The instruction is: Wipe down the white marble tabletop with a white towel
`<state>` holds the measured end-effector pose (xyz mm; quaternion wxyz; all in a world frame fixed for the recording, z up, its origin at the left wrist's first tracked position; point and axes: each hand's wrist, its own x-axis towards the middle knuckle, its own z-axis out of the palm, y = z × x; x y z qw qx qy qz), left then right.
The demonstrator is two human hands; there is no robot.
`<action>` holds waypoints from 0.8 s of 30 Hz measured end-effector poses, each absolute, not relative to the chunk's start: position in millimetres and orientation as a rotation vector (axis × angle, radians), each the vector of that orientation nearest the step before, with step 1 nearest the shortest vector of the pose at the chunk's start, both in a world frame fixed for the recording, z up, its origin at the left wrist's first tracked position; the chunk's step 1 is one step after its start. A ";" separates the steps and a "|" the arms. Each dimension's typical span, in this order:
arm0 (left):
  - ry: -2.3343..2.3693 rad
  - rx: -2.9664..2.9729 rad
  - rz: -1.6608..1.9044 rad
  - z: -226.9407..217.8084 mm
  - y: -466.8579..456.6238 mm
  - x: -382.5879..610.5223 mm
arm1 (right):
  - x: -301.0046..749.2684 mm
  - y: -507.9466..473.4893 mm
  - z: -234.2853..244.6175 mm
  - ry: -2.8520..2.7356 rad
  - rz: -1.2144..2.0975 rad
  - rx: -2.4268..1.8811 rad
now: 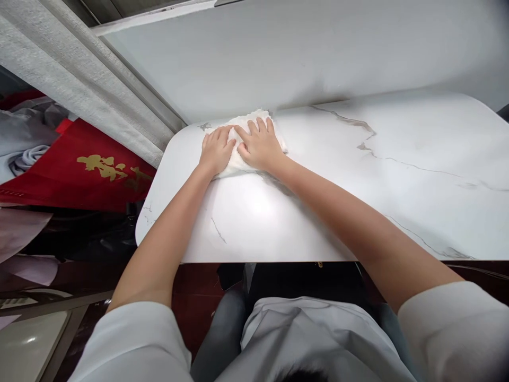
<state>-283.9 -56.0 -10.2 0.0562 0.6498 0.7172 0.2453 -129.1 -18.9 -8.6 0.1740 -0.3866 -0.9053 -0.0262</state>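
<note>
A white cloth lies spread on the white marble-patterned tabletop, close to its far edge and left of the middle. On the cloth's left part rests my left hand, palm down, with the fingers stretched forward. My right hand presses flat on its right part, fingers spread and the thumb pointing towards the left hand. The two hands are side by side, a small gap between them. Both palms hide much of the cloth, whose ragged far edge shows beyond the fingertips.
Behind the table stands a pale grey panel. A light grey curtain hangs at the left, near the table's rounded corner. Beyond it are a red bag with gold characters and folded grey fabric. The table's front edge runs before my lap.
</note>
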 end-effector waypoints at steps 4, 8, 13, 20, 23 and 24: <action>2.200 1.938 0.788 -13.4 -24.6 -297.0 | -141.3 11.1 -10.6 -2.558 -0.050 -1.083; 2.194 1.946 0.785 -12.0 -4.0 -304.9 | -151.4 33.9 -15.6 -2.494 -0.037 -1.056; 2.204 1.929 0.699 -8.7 15.4 -313.2 | -159.9 45.8 -14.2 -2.473 -0.063 -1.073; 2.189 1.849 0.624 0.5 21.8 -318.0 | -179.9 74.8 -26.4 -2.443 -0.050 -1.022; 2.178 1.841 0.614 4.5 18.9 -316.7 | -187.8 93.5 -42.0 -2.340 0.051 -0.862; 2.182 1.847 0.608 5.3 17.9 -316.1 | -188.4 96.4 -45.4 -2.306 0.076 -0.803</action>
